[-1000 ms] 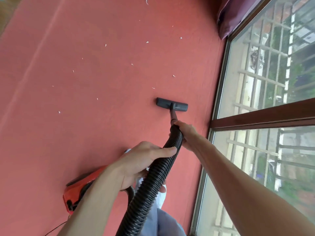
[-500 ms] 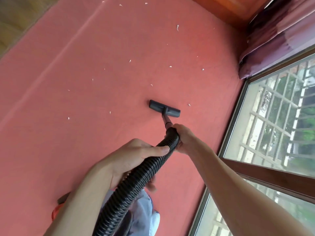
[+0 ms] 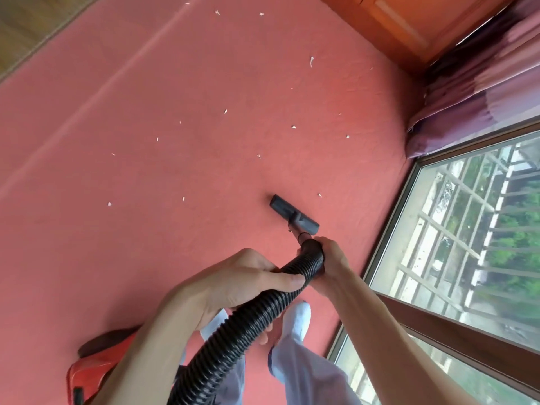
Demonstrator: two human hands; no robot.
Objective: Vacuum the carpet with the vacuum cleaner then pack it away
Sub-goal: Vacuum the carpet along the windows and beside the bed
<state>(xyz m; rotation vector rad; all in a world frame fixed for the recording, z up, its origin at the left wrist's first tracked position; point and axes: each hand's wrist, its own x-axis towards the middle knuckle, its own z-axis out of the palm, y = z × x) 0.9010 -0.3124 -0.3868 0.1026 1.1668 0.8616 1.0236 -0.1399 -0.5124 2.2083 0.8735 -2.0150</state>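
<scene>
Head view, carpet-cleaning lot: left grip (image 3: 242, 282) curled round black ribbed hose (image 3: 254, 317), right grip (image 3: 333, 258) clasping its front end behind floor nozzle (image 3: 293, 214) resting on red carpet (image 3: 146, 229); likely hazard, white scraps (image 3: 320, 195) beside nozzle missed, or hose kinking between grips, if stroke runs skewed.

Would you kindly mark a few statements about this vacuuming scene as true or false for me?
1. Both the left hand and the right hand grip the black hose. True.
2. The floor head rests on the red carpet. True.
3. The carpet is already free of scraps. False: white scraps lie scattered beyond the floor head.
4. The red vacuum body stands beside the window. False: it sits at the lower left, behind the left arm, away from the window.
</scene>
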